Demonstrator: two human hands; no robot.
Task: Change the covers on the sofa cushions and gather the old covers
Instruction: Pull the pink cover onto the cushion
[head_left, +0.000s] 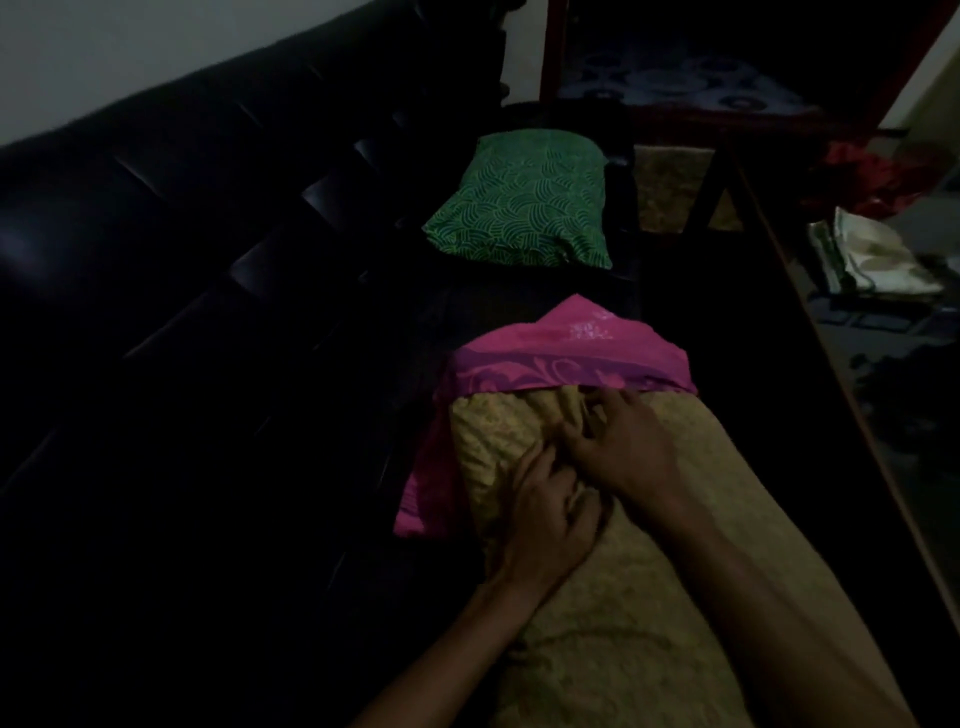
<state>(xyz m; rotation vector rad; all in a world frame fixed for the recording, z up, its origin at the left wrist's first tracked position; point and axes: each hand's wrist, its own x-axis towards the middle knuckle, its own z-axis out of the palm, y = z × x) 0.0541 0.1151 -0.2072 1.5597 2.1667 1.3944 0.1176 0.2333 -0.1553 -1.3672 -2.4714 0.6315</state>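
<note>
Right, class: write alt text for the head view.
Two hands, left and right, gather the yellow patterned fabric cushion, its far end inside a pink floral cover. A green wave-patterned cushion lies beyond on the dark leather sofa.

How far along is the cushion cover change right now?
Likely done: the green patterned cushion lies covered farther along the black sofa. In hand: both the left hand and right hand bunch the yellow fabric below the pink cover. Left: finishing this cushion and gathering old covers.
</note>
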